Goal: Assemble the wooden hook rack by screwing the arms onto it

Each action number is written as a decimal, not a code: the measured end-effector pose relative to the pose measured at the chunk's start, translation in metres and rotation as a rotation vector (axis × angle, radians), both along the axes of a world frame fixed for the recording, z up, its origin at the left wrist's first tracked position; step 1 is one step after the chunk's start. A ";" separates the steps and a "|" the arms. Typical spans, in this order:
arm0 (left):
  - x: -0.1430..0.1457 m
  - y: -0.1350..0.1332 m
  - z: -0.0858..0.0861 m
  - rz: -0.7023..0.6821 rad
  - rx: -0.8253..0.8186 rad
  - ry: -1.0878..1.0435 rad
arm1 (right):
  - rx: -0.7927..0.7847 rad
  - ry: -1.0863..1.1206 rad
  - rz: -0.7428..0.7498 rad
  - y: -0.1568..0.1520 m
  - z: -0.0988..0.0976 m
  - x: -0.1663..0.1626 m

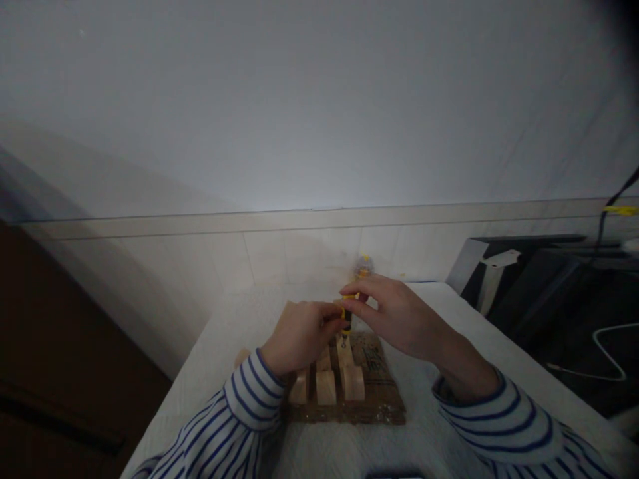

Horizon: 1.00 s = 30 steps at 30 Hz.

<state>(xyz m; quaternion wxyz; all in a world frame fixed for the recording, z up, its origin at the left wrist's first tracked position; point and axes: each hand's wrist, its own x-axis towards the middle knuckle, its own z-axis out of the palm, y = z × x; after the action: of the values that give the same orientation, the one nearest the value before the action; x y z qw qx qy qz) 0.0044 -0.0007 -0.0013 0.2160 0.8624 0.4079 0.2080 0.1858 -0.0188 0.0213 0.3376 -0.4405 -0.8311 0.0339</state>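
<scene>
Left hand [302, 332] and right hand [394, 316] both pinch closed on a yellow-and-black hand tool [346, 318] (possibly a small screwdriver; too blurred to confirm). It stands upright, tip down on the wooden blocks [327, 386], which sit on a brown board [382, 399] on the white table [449, 313].

Risk, as judged: the tip may skid off the narrow block top, since the blocks look unclamped and the light is poor.

A yellow-capped object [363, 267] stands just behind the fingers. A white cable [606, 352] lies well apart, right. Nothing obstructs the blocks.
</scene>
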 end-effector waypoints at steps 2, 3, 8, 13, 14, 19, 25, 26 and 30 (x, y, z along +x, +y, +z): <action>0.000 0.000 0.000 -0.010 -0.009 0.002 | -0.006 -0.005 0.001 0.000 0.001 0.000; 0.000 0.000 0.001 -0.017 -0.015 0.002 | -0.009 -0.009 0.000 0.000 0.001 0.000; 0.000 -0.001 0.001 -0.049 -0.032 -0.017 | -0.008 -0.023 -0.013 -0.001 0.002 0.000; 0.000 -0.001 0.001 -0.053 -0.022 -0.022 | -0.013 -0.028 -0.012 -0.001 0.002 0.000; 0.000 -0.001 0.000 -0.052 -0.016 -0.019 | -0.013 -0.028 -0.014 -0.001 0.002 0.000; 0.001 0.002 -0.002 0.003 0.009 -0.018 | -0.018 -0.026 -0.021 -0.001 0.003 -0.002; 0.002 0.004 -0.004 0.057 0.005 -0.018 | -0.048 0.014 -0.018 -0.001 0.000 -0.003; 0.002 0.004 -0.004 0.058 -0.002 -0.015 | -0.061 0.033 -0.015 -0.001 -0.001 -0.003; 0.002 0.002 -0.001 0.045 -0.028 -0.012 | -0.073 0.109 0.014 -0.002 -0.004 0.000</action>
<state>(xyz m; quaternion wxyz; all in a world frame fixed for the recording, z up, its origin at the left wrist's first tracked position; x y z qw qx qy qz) 0.0068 0.0017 -0.0019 0.2258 0.8485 0.4288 0.2125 0.1853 -0.0208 0.0174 0.3658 -0.4441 -0.8129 0.0906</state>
